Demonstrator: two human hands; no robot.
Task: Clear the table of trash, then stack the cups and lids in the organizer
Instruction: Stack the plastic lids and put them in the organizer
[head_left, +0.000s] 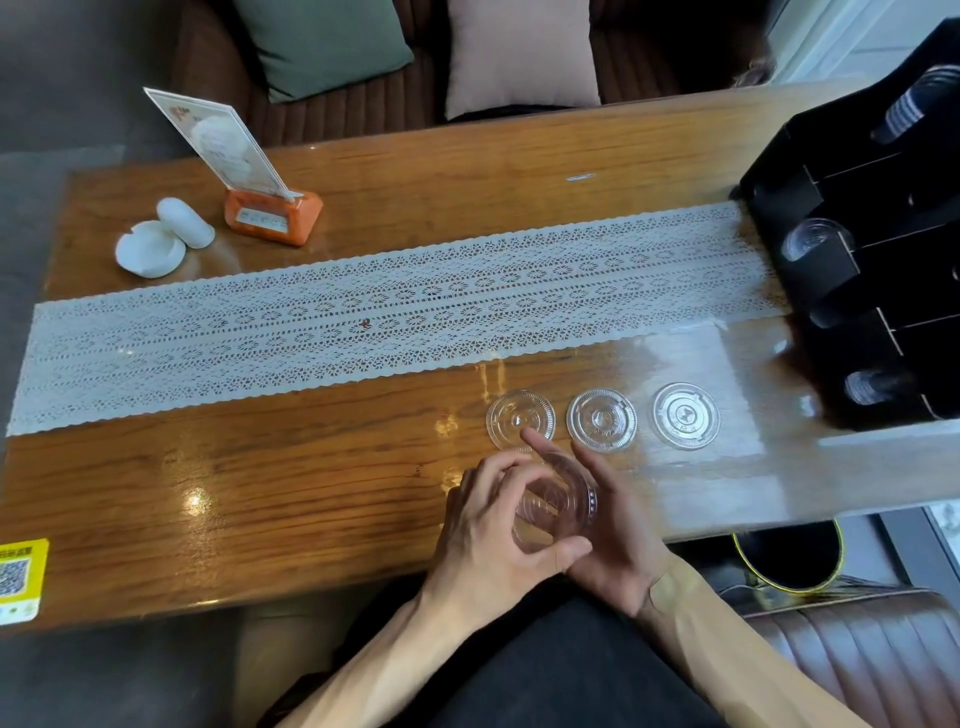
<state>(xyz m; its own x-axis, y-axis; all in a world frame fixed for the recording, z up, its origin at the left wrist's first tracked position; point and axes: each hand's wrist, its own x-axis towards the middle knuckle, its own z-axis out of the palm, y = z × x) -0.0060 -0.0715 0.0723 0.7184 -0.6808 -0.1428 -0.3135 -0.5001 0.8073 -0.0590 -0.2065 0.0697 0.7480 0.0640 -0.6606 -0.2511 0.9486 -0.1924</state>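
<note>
A clear plastic cup (558, 501) stands near the table's front edge, held between both hands. My left hand (491, 525) wraps its left side with the thumb under its near rim. My right hand (610, 525) touches its right side, fingers spread. Three clear round lids lie flat in a row just beyond: the left lid (519, 418), the middle lid (601, 420) and the right lid (685, 415). A black organizer (872, 218) lies at the table's right end, with clear cups (808, 239) and stacked lids (865, 387) showing in its slots.
A white lace runner (363, 317) crosses the wooden table (208, 493). At the far left stand an orange menu holder (272, 215) and a white ashtray (150, 252). A yellow QR sticker (21, 579) sits at the front left corner. Cushions lie behind the table.
</note>
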